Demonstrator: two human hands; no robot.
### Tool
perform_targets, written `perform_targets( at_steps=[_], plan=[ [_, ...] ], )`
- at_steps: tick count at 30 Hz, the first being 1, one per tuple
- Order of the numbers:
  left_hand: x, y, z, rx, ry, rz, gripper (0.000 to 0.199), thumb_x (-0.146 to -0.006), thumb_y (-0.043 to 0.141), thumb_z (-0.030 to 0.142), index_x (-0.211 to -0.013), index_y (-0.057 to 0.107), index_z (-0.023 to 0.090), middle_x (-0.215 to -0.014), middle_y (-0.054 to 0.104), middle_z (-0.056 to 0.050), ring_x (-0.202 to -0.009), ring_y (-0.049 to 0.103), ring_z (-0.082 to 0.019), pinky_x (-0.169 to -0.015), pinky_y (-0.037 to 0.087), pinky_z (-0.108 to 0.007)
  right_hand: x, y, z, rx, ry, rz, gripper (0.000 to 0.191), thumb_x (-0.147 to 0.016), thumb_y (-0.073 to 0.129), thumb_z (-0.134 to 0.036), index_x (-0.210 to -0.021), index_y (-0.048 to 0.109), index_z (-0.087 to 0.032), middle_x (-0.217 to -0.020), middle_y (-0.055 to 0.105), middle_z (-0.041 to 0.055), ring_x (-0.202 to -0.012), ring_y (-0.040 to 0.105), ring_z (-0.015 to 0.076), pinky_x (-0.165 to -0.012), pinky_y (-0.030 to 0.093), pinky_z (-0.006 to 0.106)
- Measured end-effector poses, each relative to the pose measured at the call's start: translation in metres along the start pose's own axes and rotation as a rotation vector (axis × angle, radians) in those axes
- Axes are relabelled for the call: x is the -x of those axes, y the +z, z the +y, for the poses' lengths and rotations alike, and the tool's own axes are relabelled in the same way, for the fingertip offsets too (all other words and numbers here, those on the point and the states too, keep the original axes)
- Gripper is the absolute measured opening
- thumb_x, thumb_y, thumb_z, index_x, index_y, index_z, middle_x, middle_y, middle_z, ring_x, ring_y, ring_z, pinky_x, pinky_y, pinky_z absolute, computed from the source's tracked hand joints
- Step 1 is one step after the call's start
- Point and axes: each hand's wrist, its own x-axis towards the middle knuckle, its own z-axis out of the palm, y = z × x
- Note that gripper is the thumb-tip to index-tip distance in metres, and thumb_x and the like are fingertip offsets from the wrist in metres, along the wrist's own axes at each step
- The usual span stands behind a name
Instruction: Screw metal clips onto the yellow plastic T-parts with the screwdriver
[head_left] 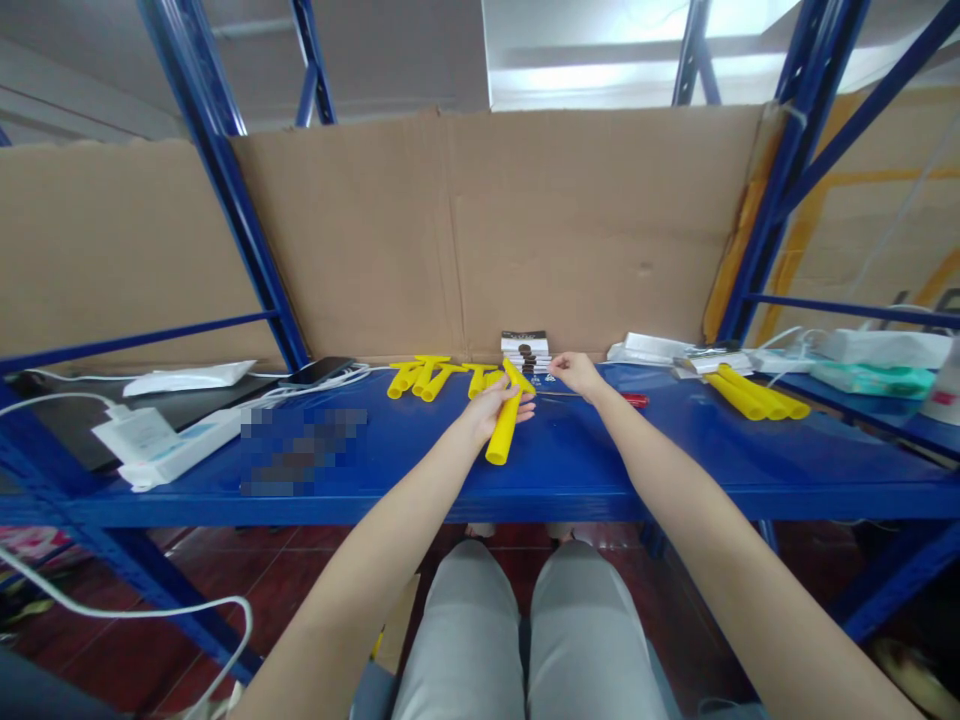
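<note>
My left hand (491,408) is wrapped round a yellow T-shaped tube (502,432), its open round end tilted down toward me. To the right, my right hand (576,375) has thumb and fingertips pinched together over the blue shelf; what they hold, if anything, is too small to make out. Beneath its fingertips lie small pale bits (550,378). Behind both hands stands a stack of small printed boxes or cards (525,345). A screwdriver with a red handle (636,400) lies by my right wrist, its thin shaft pointing left.
Several yellow T-shaped pieces (424,380) lie left of my hands, and plain yellow tubes (750,395) at the right. A white power strip (180,450) with cables and a dark phone (322,371) sit on the left. Cardboard (570,220) closes the back between blue posts (247,220).
</note>
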Motion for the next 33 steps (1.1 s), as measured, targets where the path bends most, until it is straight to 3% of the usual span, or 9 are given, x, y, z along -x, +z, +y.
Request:
perform_targets(
  at_steps=[5, 10, 18, 23, 28, 33],
  plan=[
    [-0.010, -0.009, -0.007, -0.003, -0.026, -0.016, 0.071, -0.088, 0.056, 0.013, -0.148, 0.022, 0.031, -0.100, 0.069, -0.010, -0.062, 0.068, -0.013, -0.067, 0.060, -0.034, 0.006, 0.012, -0.012, -0.260, -0.035, -0.126, 0.003, -0.070, 0.064, -0.017, -0.069, 0.062, -0.016, -0.072, 0.067, 0.0004, -0.070, 0.060, 0.0128, -0.075, 0.048, 0.027],
    [-0.010, -0.010, -0.009, -0.023, -0.035, -0.008, 0.070, -0.088, 0.055, 0.012, -0.147, 0.023, 0.030, -0.107, 0.067, -0.012, -0.068, 0.071, -0.016, -0.071, 0.060, -0.039, 0.013, 0.023, -0.018, -0.359, -0.047, -0.231, 0.007, -0.069, 0.064, -0.022, -0.068, 0.059, -0.017, -0.067, 0.062, -0.0020, -0.067, 0.056, 0.0117, -0.069, 0.047, 0.025],
    [-0.009, -0.006, -0.008, -0.116, 0.059, -0.039, 0.052, -0.085, 0.049, -0.002, -0.134, 0.041, 0.014, -0.090, 0.069, -0.012, -0.061, 0.068, -0.013, -0.062, 0.058, -0.025, 0.017, 0.025, -0.021, -0.380, -0.028, -0.260, 0.009, -0.069, 0.064, -0.019, -0.063, 0.057, -0.018, -0.064, 0.060, -0.0026, -0.063, 0.054, 0.0107, -0.068, 0.045, 0.024],
    [-0.007, -0.007, -0.007, -0.149, 0.038, -0.058, 0.048, -0.086, 0.049, -0.001, -0.131, 0.042, 0.013, -0.094, 0.070, -0.014, -0.067, 0.070, -0.015, -0.067, 0.059, -0.029, 0.020, 0.022, -0.024, -0.378, -0.034, -0.282, 0.009, -0.069, 0.065, -0.017, -0.063, 0.058, -0.017, -0.064, 0.061, -0.0025, -0.062, 0.054, 0.0103, -0.068, 0.045, 0.023],
    [-0.007, -0.009, -0.005, -0.087, 0.003, -0.062, 0.050, -0.084, 0.046, -0.004, -0.129, 0.044, 0.015, -0.093, 0.069, -0.010, -0.066, 0.070, -0.015, -0.062, 0.059, -0.026, 0.021, 0.022, -0.024, -0.354, -0.060, -0.321, 0.010, -0.068, 0.065, -0.020, -0.062, 0.058, -0.017, -0.062, 0.059, -0.0024, -0.059, 0.051, 0.0100, -0.063, 0.043, 0.022],
    [-0.012, -0.013, -0.006, -0.063, 0.000, -0.110, 0.049, -0.081, 0.048, -0.006, -0.126, 0.049, 0.013, -0.102, 0.068, -0.014, -0.077, 0.072, -0.020, -0.075, 0.059, -0.034, 0.019, 0.023, -0.022, -0.336, -0.076, -0.331, 0.011, -0.068, 0.065, -0.025, -0.063, 0.059, -0.017, -0.062, 0.059, -0.0018, -0.059, 0.050, 0.0104, -0.060, 0.041, 0.023]
  ],
)
